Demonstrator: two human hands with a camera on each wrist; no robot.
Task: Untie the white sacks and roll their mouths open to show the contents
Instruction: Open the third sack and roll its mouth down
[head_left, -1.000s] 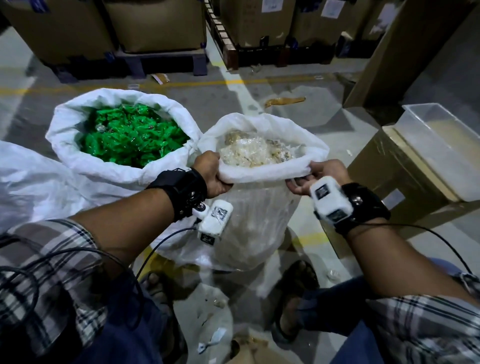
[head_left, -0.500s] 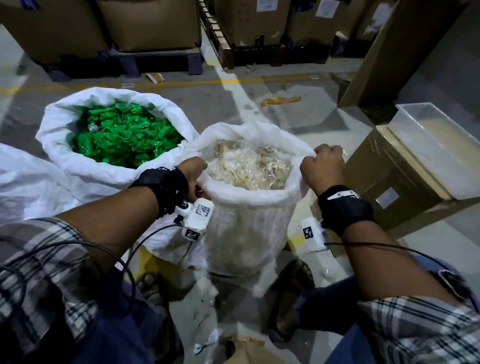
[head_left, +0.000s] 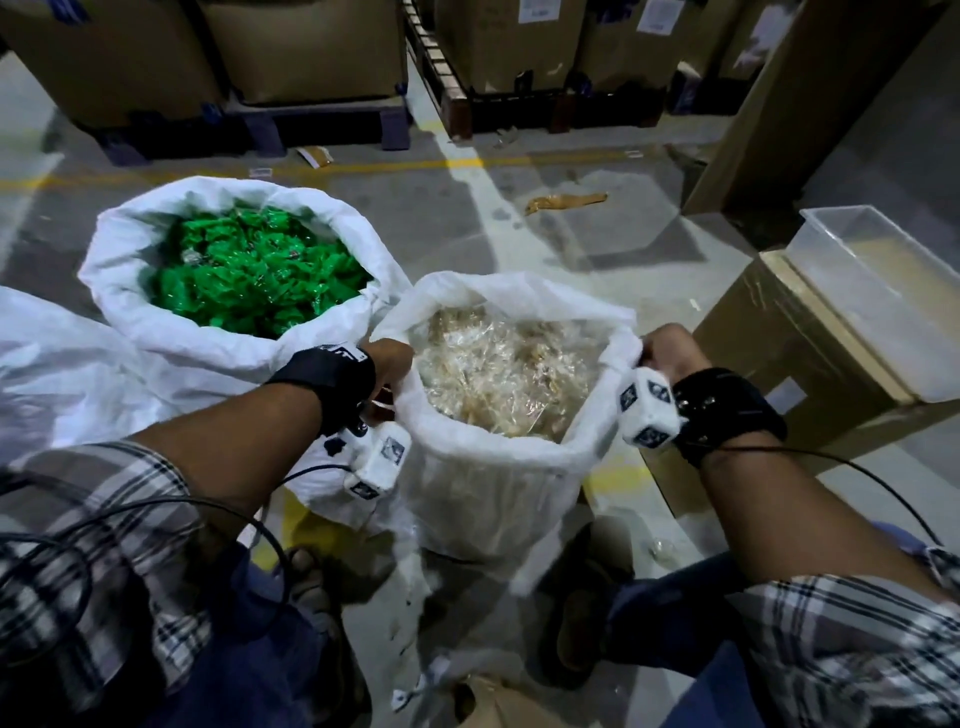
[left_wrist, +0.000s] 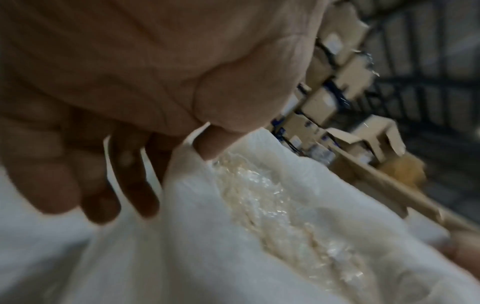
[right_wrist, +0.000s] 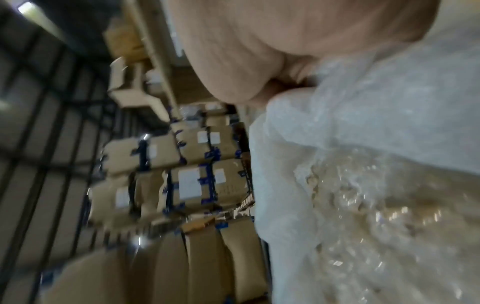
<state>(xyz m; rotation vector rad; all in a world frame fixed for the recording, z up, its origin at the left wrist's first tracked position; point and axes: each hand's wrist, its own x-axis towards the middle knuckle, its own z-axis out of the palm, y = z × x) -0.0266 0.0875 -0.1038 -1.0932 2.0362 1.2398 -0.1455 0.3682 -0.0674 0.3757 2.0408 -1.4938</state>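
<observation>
Concrete floor (head_left: 519, 208) with painted yellow lines spreads out beyond my hands, and past it, well apart from them, stand stacked cardboard cartons (head_left: 306, 47) on dark pallets. Just outside my right hand (head_left: 670, 353) a brown box (head_left: 810, 353) sits on the floor with a clear plastic tub (head_left: 883, 291) on top. A torn brown scrap (head_left: 566, 201) lies on the floor ahead of both hands.

Between my hands stands the near white sack (head_left: 488, 499), upright, mouth open, with pale clear-wrapped contents (head_left: 498, 374) showing. My left hand (head_left: 392, 364) grips its rim on the left side; the left wrist view shows the fingers (left_wrist: 130, 181) curled and the thumb pressing the white fabric (left_wrist: 233, 236). My right hand clutches the rim on the opposite side, fist turned knuckles-up, and the right wrist view shows sack fabric (right_wrist: 363, 123) bunched against the palm (right_wrist: 246, 51).

Beyond my left hand, touching the near sack, the second white sack (head_left: 130, 291) stands with its mouth rolled down around green wrapped pieces (head_left: 249, 270). Outside my left forearm more white sacking (head_left: 47, 374) lies slumped.

Room is tight: box close on the right, second sack pressing on the left, my feet and knees just behind the near sack. The open floor lies ahead of the hands.
</observation>
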